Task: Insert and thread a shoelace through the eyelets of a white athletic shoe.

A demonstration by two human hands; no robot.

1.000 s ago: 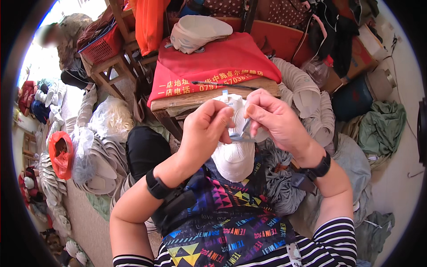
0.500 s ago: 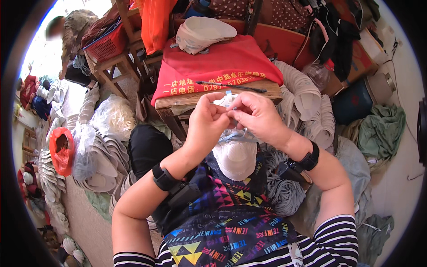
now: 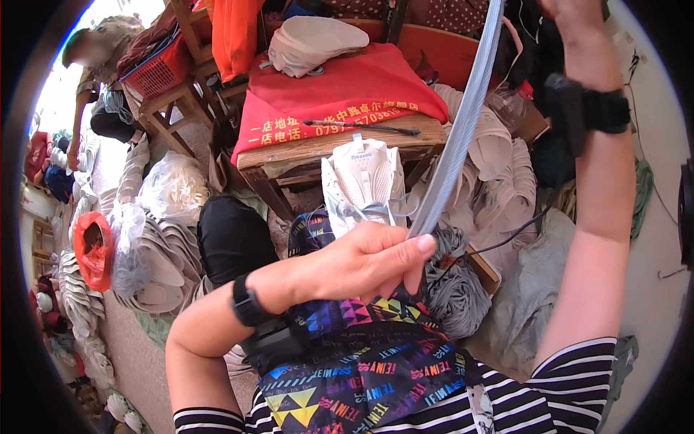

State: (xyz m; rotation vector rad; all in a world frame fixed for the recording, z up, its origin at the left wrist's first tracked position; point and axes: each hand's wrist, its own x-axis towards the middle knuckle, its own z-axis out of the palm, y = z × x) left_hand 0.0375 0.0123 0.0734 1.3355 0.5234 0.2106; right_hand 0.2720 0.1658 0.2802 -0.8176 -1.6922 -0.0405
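So the left hand (image 3: 361, 264) is curled shut around a flat grey lace (image 3: 455, 145), pinching it low down right over the lap. The lace runs taut up and to the right toward the right hand (image 3: 571, 18), which is raised at the top edge and mostly cut off, so I can't tell how its fingers sit. A white sneaker (image 3: 361, 181) rests toe-down on the lap just behind the left hand, heel toward the wooden desk (image 3: 325, 152), with a loop of the grey lace lying across its laced front. Beside the left hand there's a bundle of grey laces (image 3: 455, 289) sitting on the patterned apron (image 3: 361, 362). A red cloth (image 3: 340, 94) covers most of the desk, with a white cap (image 3: 311, 43) on top. Stacks of white soles (image 3: 499, 159) sit to the right.
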